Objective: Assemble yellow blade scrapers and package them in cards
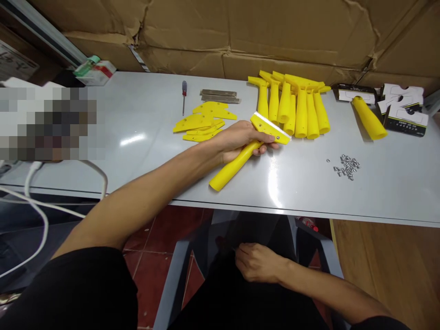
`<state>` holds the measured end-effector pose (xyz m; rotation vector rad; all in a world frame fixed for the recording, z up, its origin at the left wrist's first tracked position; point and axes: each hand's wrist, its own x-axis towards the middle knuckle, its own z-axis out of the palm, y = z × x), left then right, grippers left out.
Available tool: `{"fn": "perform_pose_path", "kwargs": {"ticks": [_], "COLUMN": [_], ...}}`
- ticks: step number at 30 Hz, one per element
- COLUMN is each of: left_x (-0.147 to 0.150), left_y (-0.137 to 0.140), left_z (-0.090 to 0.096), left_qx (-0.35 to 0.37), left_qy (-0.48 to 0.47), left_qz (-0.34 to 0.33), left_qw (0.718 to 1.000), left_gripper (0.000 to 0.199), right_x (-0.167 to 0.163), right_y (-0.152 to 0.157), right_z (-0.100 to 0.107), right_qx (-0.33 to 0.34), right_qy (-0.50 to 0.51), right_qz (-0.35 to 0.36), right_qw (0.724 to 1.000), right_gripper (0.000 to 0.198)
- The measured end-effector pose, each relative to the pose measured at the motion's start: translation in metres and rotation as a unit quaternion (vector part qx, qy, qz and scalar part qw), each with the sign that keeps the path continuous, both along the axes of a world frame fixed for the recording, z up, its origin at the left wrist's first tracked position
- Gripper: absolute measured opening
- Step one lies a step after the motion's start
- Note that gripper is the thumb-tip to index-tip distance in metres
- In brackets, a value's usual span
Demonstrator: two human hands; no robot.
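My left hand (pixel 245 140), closed, holds a yellow scraper (pixel 231 170) just above the table. Its hollow handle points down toward the table's front edge. Along its head runs a bright metal blade (pixel 271 125), with a yellow cover plate (pixel 263 129) over it; my thumb lies on the plate near a screw. Down in my lap, my right hand (pixel 257 262) is closed with its fingers curled. Whatever may be inside it is hidden. Loose yellow cover plates (pixel 202 120) and a stack of metal blades (pixel 220 96) lie beyond my left forearm.
On the white table (pixel 147 169) stand several yellow scraper handles (pixel 301 112), with another handle (pixel 369 118) apart. Small screws (pixel 348 166) lie in a pile at the right. A screwdriver (pixel 184 97), black-and-white boxes (pixel 405 114) and white cables (pixel 37 201) are also around.
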<state>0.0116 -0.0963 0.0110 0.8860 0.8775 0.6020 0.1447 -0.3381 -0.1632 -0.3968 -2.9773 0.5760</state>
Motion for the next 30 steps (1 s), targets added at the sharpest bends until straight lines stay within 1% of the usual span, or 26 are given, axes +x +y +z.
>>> {"fn": "perform_pose_path", "kwargs": {"ticks": [1, 3, 4, 5, 7, 8, 9, 11, 14, 15, 16, 17, 18, 19, 20, 22, 23, 24, 25, 26, 27, 28, 29, 30], "left_x": [0.000, 0.001, 0.001, 0.001, 0.001, 0.001, 0.001, 0.001, 0.001, 0.001, 0.001, 0.001, 0.001, 0.001, 0.001, 0.000, -0.001, -0.001, -0.002, -0.002, -0.002, -0.002, -0.002, -0.001], "left_y": [0.000, -0.002, -0.002, -0.002, -0.003, -0.003, -0.003, -0.003, -0.003, -0.002, -0.002, -0.002, -0.002, -0.001, -0.001, 0.000, 0.001, 0.001, 0.001, 0.001, 0.001, 0.001, 0.000, 0.000], "left_z": [0.000, 0.001, 0.001, 0.001, 0.001, 0.001, 0.001, 0.001, 0.002, 0.001, 0.001, 0.001, 0.000, 0.000, -0.001, -0.002, -0.003, -0.003, -0.004, -0.004, -0.004, -0.003, -0.002, -0.001], "left_qx": [0.000, 0.001, 0.001, 0.002, 0.002, 0.002, 0.000, -0.006, -0.010, -0.009, -0.007, -0.006, -0.004, -0.003, -0.003, -0.002, -0.001, -0.001, 0.000, 0.001, 0.002, 0.002, 0.003, 0.004], "left_qy": [-0.001, -0.003, -0.004, -0.005, -0.009, -0.009, -0.007, -0.001, 0.003, 0.003, 0.003, 0.004, 0.005, 0.006, 0.006, 0.001, -0.002, -0.004, -0.006, -0.006, -0.006, -0.006, -0.006, -0.005], "left_qz": [0.001, 0.002, 0.001, 0.000, -0.003, -0.004, -0.005, -0.004, -0.002, -0.003, -0.003, -0.004, -0.005, -0.005, -0.007, -0.011, -0.013, -0.015, -0.017, -0.018, -0.019, -0.020, -0.021, -0.024], "left_qw": [1.000, 1.000, 1.000, 1.000, 1.000, 1.000, 1.000, 1.000, 1.000, 1.000, 1.000, 1.000, 1.000, 1.000, 1.000, 1.000, 1.000, 1.000, 1.000, 1.000, 1.000, 1.000, 1.000, 1.000], "left_gripper": [0.003, 0.005, 0.006, 0.006, 0.005, 0.005, 0.004, 0.004, 0.004, 0.004, 0.004, 0.005, 0.005, 0.006, 0.006, 0.004, 0.003, 0.001, 0.002, 0.003, 0.004, 0.004, 0.004, 0.004], "right_x": [0.008, 0.024, 0.031, 0.037, 0.043, 0.043, 0.042, 0.035, 0.018, 0.011, 0.004, -0.002, -0.009, -0.014, -0.018, -0.023, -0.024, -0.024, -0.022, -0.019, -0.013, -0.005, 0.007, 0.022], "right_y": [0.000, 0.002, 0.003, 0.004, 0.006, 0.007, 0.007, 0.007, 0.006, 0.004, 0.002, -0.001, -0.005, -0.011, -0.017, -0.032, -0.038, -0.043, -0.045, -0.044, -0.039, -0.032, -0.022, -0.010], "right_z": [0.012, 0.040, 0.054, 0.067, 0.085, 0.090, 0.092, 0.088, 0.066, 0.055, 0.043, 0.029, 0.014, -0.002, -0.017, -0.042, -0.049, -0.052, -0.049, -0.040, -0.025, -0.005, 0.019, 0.047], "right_qx": [0.007, 0.008, -0.009, -0.047, -0.106, -0.120, -0.126, -0.148, -0.235, -0.262, -0.284, -0.299, -0.322, -0.345, -0.356, -0.365, -0.365, -0.365, -0.366, -0.368, -0.371, -0.370, -0.372, -0.364], "right_qy": [0.028, 0.110, 0.200, 0.276, 0.398, 0.430, 0.449, 0.460, 0.453, 0.433, 0.399, 0.353, 0.288, 0.229, 0.196, 0.160, 0.153, 0.147, 0.142, 0.141, 0.140, 0.142, 0.139, 0.119], "right_qz": [-0.008, -0.045, -0.083, -0.110, -0.161, -0.178, -0.194, -0.215, -0.228, -0.233, -0.237, -0.242, -0.243, -0.241, -0.235, -0.223, -0.216, -0.211, -0.206, -0.204, -0.205, -0.208, -0.213, -0.218], "right_qw": [1.000, 0.993, 0.976, 0.954, 0.897, 0.877, 0.863, 0.849, 0.829, 0.831, 0.839, 0.853, 0.868, 0.878, 0.883, 0.890, 0.892, 0.895, 0.896, 0.896, 0.895, 0.895, 0.893, 0.898], "right_gripper": [0.025, 0.022, 0.016, 0.013, 0.023, 0.029, 0.032, 0.034, 0.029, 0.025, 0.023, 0.024, 0.031, 0.037, 0.040, 0.040, 0.039, 0.039, 0.040, 0.042, 0.044, 0.047, 0.049, 0.051]}}
